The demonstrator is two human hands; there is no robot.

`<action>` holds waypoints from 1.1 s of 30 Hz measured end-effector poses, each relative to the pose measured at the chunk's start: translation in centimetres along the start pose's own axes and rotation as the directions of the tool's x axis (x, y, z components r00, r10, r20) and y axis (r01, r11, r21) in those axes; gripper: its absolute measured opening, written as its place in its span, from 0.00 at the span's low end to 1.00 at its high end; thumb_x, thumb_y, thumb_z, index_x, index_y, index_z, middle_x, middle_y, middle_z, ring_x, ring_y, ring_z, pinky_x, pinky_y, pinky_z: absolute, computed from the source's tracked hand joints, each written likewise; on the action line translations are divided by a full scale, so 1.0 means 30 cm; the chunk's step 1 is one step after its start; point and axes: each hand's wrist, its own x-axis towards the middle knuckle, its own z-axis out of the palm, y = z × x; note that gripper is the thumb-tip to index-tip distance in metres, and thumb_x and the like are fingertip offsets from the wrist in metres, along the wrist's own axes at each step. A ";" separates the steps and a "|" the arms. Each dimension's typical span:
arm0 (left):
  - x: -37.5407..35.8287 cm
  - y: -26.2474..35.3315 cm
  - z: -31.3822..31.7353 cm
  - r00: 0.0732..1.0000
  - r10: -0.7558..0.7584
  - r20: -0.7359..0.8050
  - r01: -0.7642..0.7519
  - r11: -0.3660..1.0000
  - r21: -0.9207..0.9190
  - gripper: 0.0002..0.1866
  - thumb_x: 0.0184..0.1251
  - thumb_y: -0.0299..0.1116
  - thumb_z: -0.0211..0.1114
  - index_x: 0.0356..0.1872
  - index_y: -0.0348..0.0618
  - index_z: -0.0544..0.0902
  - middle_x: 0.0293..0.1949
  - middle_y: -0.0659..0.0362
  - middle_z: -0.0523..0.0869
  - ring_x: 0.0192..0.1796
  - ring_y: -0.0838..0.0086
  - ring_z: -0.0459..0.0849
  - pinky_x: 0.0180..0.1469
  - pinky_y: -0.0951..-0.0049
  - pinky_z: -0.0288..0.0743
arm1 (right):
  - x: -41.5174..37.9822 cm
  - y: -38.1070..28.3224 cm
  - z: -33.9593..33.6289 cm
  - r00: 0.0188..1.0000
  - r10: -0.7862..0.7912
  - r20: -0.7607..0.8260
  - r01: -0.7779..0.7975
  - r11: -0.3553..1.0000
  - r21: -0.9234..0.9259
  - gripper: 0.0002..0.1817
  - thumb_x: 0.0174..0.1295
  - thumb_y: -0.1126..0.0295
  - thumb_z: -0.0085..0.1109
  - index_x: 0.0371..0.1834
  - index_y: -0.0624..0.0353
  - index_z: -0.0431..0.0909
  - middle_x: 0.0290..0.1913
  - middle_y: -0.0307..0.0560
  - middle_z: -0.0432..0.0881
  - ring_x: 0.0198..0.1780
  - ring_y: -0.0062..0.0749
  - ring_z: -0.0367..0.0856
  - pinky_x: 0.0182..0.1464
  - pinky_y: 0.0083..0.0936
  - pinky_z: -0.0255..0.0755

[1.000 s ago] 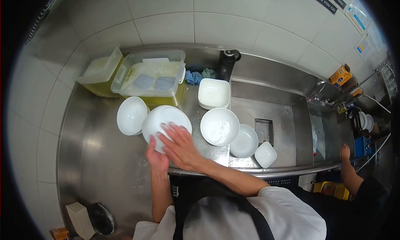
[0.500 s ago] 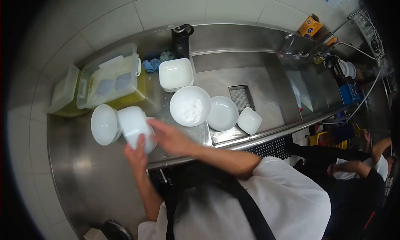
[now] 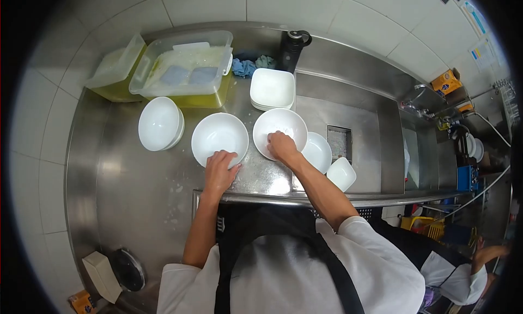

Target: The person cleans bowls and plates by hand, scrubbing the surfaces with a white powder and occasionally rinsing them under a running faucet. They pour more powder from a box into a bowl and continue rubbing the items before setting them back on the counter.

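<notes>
A round white bowl (image 3: pixel 219 137) stands upright on the steel counter. My left hand (image 3: pixel 219 171) grips its near rim, fingers over the edge. To its right is another round white bowl (image 3: pixel 289 123). My right hand (image 3: pixel 282 146) is down inside that bowl, its fingers closed; whatever they hold is hidden. Left of both bowls sits a tilted stack of round white bowls (image 3: pixel 158 123). Behind the right bowl is a stack of square white dishes (image 3: pixel 272 88). A round white dish (image 3: pixel 317 153) and a small square dish (image 3: pixel 341 174) lie at the right.
Plastic tubs of yellowish liquid (image 3: pixel 212 99) stand at the back left, beside blue cloths (image 3: pixel 243 68) and a black flask (image 3: pixel 292 50). A sink basin (image 3: pixel 362 110) with a drain grate lies to the right. Another person's arm (image 3: pixel 487 255) shows at the far right.
The bowl that both hands held tilted now stands upright on the counter. My right hand has moved right into the other bowl. The camera view has shifted.
</notes>
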 end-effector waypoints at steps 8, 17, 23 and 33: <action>-0.108 -0.275 -0.133 0.487 -0.872 0.046 0.745 0.387 -0.544 0.26 0.70 0.46 0.69 0.61 0.38 0.77 0.44 0.50 0.86 0.44 0.63 0.89 0.47 0.63 0.84 | -0.031 -0.127 -0.300 1.000 -0.003 -0.009 0.008 0.788 0.615 0.13 0.66 0.74 0.55 0.46 0.68 0.86 0.42 0.58 0.89 0.39 0.47 0.89 0.46 0.40 0.82; -0.042 -0.366 -0.020 0.521 -0.614 0.592 0.767 0.032 -0.641 0.28 0.72 0.32 0.56 0.71 0.34 0.66 0.58 0.43 0.83 0.50 0.54 0.89 0.49 0.58 0.89 | 0.071 -0.336 -0.236 0.973 -0.183 -0.141 0.230 0.728 0.646 0.15 0.74 0.72 0.51 0.58 0.66 0.82 0.44 0.54 0.88 0.45 0.34 0.88 0.50 0.28 0.79; -0.063 -0.201 -0.068 0.629 -0.636 0.448 0.611 0.047 -0.791 0.31 0.63 0.21 0.55 0.71 0.35 0.67 0.60 0.46 0.80 0.57 0.56 0.86 0.52 0.57 0.88 | -0.030 -0.423 -0.095 0.945 -0.316 0.086 0.221 0.809 0.544 0.17 0.75 0.66 0.50 0.59 0.61 0.82 0.55 0.57 0.86 0.59 0.49 0.83 0.64 0.37 0.73; -0.139 -0.185 -0.073 0.757 -0.616 0.218 0.121 -0.195 -0.973 0.25 0.66 0.20 0.59 0.66 0.36 0.72 0.55 0.52 0.83 0.58 0.61 0.84 0.58 0.61 0.82 | -0.211 -0.464 -0.125 0.757 -0.645 0.107 0.643 0.705 -0.300 0.28 0.79 0.52 0.39 0.57 0.65 0.82 0.65 0.57 0.80 0.69 0.41 0.75 0.77 0.43 0.55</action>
